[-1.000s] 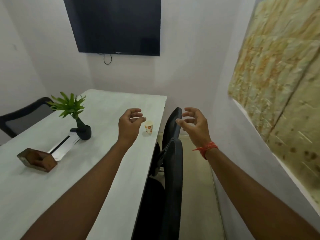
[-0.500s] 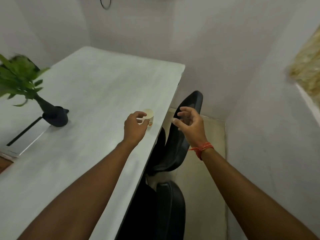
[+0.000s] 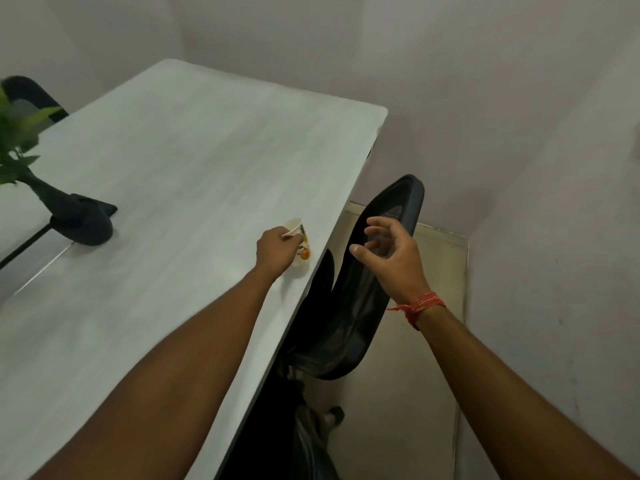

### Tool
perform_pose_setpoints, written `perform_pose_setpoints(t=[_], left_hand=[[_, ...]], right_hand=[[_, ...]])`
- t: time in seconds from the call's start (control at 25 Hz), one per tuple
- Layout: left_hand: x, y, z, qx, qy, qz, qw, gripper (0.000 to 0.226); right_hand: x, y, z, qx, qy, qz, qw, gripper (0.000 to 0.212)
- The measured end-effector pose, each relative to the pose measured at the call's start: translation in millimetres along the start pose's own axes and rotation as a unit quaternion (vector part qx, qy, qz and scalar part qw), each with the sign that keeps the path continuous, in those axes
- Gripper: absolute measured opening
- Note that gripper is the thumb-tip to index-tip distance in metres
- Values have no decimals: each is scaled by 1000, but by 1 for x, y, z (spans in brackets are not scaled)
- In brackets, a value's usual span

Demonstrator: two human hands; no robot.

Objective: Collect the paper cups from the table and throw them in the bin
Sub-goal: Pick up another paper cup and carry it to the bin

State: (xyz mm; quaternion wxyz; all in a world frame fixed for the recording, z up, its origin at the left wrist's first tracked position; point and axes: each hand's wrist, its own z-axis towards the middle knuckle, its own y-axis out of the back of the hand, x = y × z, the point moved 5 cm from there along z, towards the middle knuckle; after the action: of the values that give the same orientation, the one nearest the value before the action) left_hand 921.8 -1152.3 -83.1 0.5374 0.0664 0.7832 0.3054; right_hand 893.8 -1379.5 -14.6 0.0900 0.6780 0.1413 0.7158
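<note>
Pale grey wooden table (image 3: pixel 173 174) beside white walls. Left hand (image 3: pixel 278 252) clamped around small printed paper cup (image 3: pixel 300 241) near table's right edge, probably lifting for binning. Right hand (image 3: pixel 388 258) loosely spread, empty, above black mesh chair (image 3: pixel 363 306).

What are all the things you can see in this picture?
Paper cup: one, white with an orange and green print, near the table's right edge, held.
Table: one, pale grey-white, left half of the view.
Plant: one, green, in a dark vase, far left on the table.
Chairs: black, one at the table's right edge, one at its far left side.
Left hand: fingers closed on the cup.
Right hand: open, empty, red thread at the wrist.
</note>
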Motion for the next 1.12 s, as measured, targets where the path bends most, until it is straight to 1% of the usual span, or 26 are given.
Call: perform_pose_setpoints(t=[0.04, 0.08, 0.16, 0.2, 0.24, 0.28, 0.36, 0.48, 0.56, 0.64, 0.76, 0.92, 1.12], left_hand=[[-10, 4, -10, 22, 0, -44, 999, 21], [-24, 9, -25, 62, -8, -82, 995, 18], [-56, 22, -65, 163, -42, -145, 975, 15], [-73, 31, -89, 201, -68, -166, 963, 20], [-89, 46, -113, 214, -101, -180, 955, 28], [-102, 66, -141, 209, -138, -190, 949, 36], [-116, 110, -192, 167, -185, -220, 943, 45], [-119, 178, -262, 101, -222, -266, 933, 46], [-110, 231, -319, 84, -252, -284, 921, 45], [-100, 270, -367, 80, -276, -287, 914, 41], [-80, 311, -436, 82, -298, -287, 907, 36], [-49, 346, -520, 74, -315, -285, 902, 34], [-1, 387, -626, 55, -319, -265, 908, 37]], right_hand=[[6, -2, -5, 10, -4, -11, 1000, 57], [15, -5, -12, 25, -10, -24, 999, 64], [39, -15, -32, 63, -13, -29, 998, 75], [54, -18, -44, 62, -2, -21, 998, 75], [70, -18, -59, 39, 13, -14, 999, 71], [90, -14, -79, 0, 32, -6, 999, 65], [128, -1, -127, -75, 60, 13, 995, 56], [178, 22, -203, -156, 79, 58, 983, 55], [215, 33, -268, -199, 101, 74, 972, 56], [244, 40, -319, -218, 117, 90, 965, 56], [277, 49, -391, -243, 136, 95, 956, 56], [298, 61, -476, -277, 144, 100, 945, 57], [316, 59, -597, -280, 139, 117, 943, 55]])
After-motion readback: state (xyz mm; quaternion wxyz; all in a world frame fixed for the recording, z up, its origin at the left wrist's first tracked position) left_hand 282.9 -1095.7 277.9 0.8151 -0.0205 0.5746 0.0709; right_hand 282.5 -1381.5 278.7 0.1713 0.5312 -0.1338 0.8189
